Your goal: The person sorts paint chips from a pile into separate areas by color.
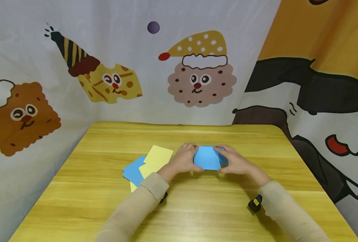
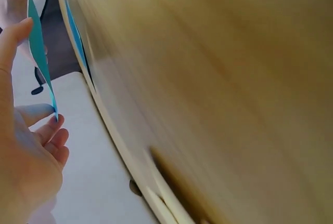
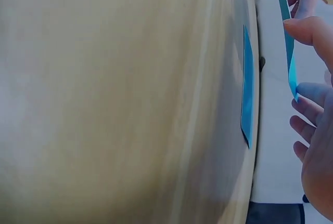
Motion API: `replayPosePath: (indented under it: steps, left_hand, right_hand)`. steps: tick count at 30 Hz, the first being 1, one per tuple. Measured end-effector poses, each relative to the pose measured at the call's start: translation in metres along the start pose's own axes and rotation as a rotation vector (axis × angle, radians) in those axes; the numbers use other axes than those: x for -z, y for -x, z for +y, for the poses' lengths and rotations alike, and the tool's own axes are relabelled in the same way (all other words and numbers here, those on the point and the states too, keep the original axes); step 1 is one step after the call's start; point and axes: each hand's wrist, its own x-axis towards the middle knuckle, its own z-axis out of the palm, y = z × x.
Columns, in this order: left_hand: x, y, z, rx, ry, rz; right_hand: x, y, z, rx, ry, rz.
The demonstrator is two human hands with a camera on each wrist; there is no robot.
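Both hands hold a blue paper card between them, raised over the table. My left hand pinches its left end, thumb at the near edge and index finger at the far edge. At the other end my right hand grips it the same way. Seen edge-on in the left wrist view, the held card is thin and slightly bent. Underneath, a second blue card lies on the tabletop in the right wrist view; the held card and right hand partly hide it in the head view.
Left of the hands, yellow cards and blue cards overlap in a loose pile, partly covered by the left forearm. The wooden table ends at a back edge before a cartoon-printed curtain.
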Motion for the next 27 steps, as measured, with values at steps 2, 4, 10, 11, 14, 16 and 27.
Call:
replayPosePath:
  steps: [2,4,10,11,14,16,27]
  left_hand:
    - [-0.002,-0.005,0.001,0.004,0.003,-0.005]
    - [-0.004,-0.010,0.003,0.010,0.009,-0.014]
    - [-0.013,-0.028,0.005,0.022,0.006,-0.039]
    - [-0.014,-0.030,0.006,0.024,0.006,-0.044]
    - [-0.017,-0.038,0.007,0.035,0.010,-0.057]
    - [-0.019,-0.042,0.008,0.043,0.004,-0.066]
    - [-0.026,-0.055,0.010,0.078,-0.011,-0.129]
  right_hand:
    - [0.002,0.000,0.003,-0.008,-0.004,0.002]
    - [0.005,0.001,0.007,-0.006,0.000,0.006]
    - [0.007,0.000,0.023,-0.030,0.006,-0.001]
    - [0.007,0.000,0.026,-0.034,-0.001,-0.005]
    - [0.008,-0.001,0.033,-0.051,-0.019,-0.017]
    - [0.008,-0.001,0.037,-0.060,-0.021,-0.021]
    - [0.009,-0.007,0.051,-0.107,-0.028,-0.066]
